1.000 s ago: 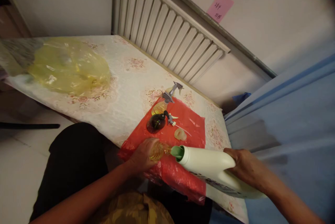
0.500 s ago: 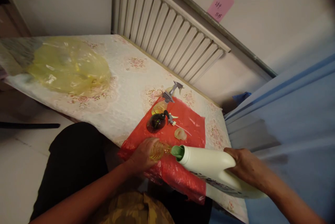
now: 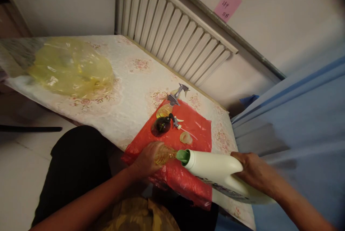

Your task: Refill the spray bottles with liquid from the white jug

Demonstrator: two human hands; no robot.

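My left hand (image 3: pixel 147 159) is wrapped round a small clear yellow bottle (image 3: pixel 164 154) that stands on a red plastic bag (image 3: pixel 188 182) at the table's near edge. A large white jug (image 3: pixel 215 171) with a green spout lies tilted almost flat, its spout at the small bottle's mouth. My right hand (image 3: pixel 254 173) grips the jug by its handle end. Behind them on the red bag stand a dark round pump bottle (image 3: pixel 162 125) and a yellow spray bottle (image 3: pixel 169 103) with a grey trigger head, plus a small pale cap (image 3: pixel 185 137).
The table (image 3: pixel 129 87) has a pale floral cloth. A crumpled yellow plastic bag (image 3: pixel 70 67) lies at its far left. A white radiator (image 3: pixel 172 33) runs along the wall behind. Blue fabric (image 3: pixel 296 123) fills the right side. A pink note (image 3: pixel 228 5) is stuck on the wall.
The small yellow bottle has tipped slightly toward the jug's spout. Both hands and the jug have hardly moved.
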